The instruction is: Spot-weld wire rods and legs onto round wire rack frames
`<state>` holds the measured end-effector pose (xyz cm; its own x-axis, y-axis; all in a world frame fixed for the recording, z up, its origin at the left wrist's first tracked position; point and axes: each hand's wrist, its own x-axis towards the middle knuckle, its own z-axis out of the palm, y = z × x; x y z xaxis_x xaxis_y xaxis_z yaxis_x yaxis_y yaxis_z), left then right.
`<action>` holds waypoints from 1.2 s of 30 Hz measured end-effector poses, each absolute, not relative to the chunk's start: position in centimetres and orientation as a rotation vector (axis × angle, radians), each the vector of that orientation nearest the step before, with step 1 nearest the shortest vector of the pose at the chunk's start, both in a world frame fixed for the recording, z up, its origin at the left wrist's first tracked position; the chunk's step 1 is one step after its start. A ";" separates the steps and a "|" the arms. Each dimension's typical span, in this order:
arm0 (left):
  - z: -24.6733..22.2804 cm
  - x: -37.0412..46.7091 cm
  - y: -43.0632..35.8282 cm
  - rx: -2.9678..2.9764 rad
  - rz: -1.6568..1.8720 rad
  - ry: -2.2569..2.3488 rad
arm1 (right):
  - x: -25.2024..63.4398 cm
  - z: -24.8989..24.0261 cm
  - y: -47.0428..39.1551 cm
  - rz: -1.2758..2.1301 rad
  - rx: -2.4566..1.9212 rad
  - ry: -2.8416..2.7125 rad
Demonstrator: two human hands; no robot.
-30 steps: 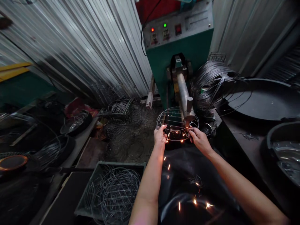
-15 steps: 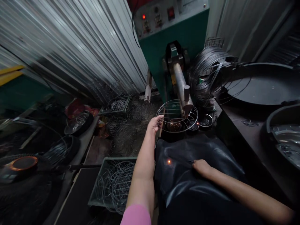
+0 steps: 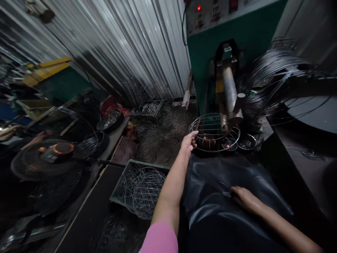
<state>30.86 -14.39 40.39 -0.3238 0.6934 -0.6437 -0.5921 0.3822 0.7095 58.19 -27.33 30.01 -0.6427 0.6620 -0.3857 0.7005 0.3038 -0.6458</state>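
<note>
My left hand is closed on the left rim of a round wire rack, held level beneath the metal arm of a green machine. On the black apron over my lap lie a few small wire pieces. My right hand is beside them, its fingers curled; whether it holds a piece is too small to make out. Small round dishes stand beyond the apron, under and right of the rack.
A green crate of wire pieces is left of my arm. Farther left are a fan, black bowls and another person's hand. A wire coil and a large pan are at the right.
The view has swung left, so the machine and rack appear farther right. The left hand still grips the rack. Small wire pieces now show on the apron by the right hand.
</note>
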 end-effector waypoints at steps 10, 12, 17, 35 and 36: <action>40.5 31.6 -14.6 0.220 1.497 1.350 | 58.4 35.6 -24.7 -2.160 1.778 2.268; 40.6 31.9 -14.6 0.217 1.515 1.354 | 57.0 38.1 -22.8 -2.423 1.970 2.217; 41.1 32.5 -15.0 0.214 1.579 1.360 | 52.6 40.5 -18.5 -2.434 2.083 2.487; 40.7 34.6 -14.2 0.217 1.618 1.335 | 53.5 39.9 -17.4 -1.884 2.163 2.799; 40.7 34.7 -14.2 0.223 1.617 1.330 | 53.5 39.9 -17.4 -1.871 2.195 2.789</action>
<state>34.66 -14.17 40.70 -0.4926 0.7618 -0.4207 -0.5596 0.0929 0.8235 53.48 -17.36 39.88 -0.1519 0.9820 0.1121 0.2685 0.1502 -0.9515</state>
